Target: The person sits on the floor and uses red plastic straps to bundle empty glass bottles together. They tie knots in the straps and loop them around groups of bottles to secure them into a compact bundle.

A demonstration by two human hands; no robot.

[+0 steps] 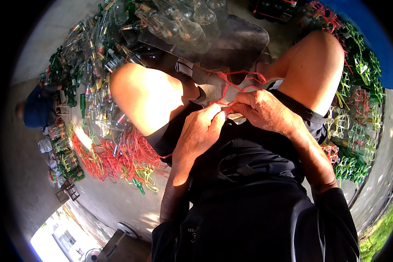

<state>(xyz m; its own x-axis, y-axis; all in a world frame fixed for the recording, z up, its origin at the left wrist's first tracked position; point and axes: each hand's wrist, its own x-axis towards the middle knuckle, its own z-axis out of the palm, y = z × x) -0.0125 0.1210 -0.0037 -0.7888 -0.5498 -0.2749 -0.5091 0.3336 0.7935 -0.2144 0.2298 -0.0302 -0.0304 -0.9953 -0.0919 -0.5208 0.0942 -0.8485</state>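
I sit with my knees apart and work over my lap. My left hand (201, 131) and my right hand (260, 109) meet in the middle, both pinching a thin red string (242, 81). The string loops up from my fingers toward a dark object between my knees. The fingers of both hands are closed on the string where they touch. My black shorts and shirt fill the lower picture.
A big heap of clear and green glass bottles (100, 48) lies at the upper left. Loose red and yellow strings (113, 159) are piled on the concrete floor beside my left knee. Bundled bottles tied in red and green (358, 113) stack along the right. A person in blue (37, 107) sits far left.
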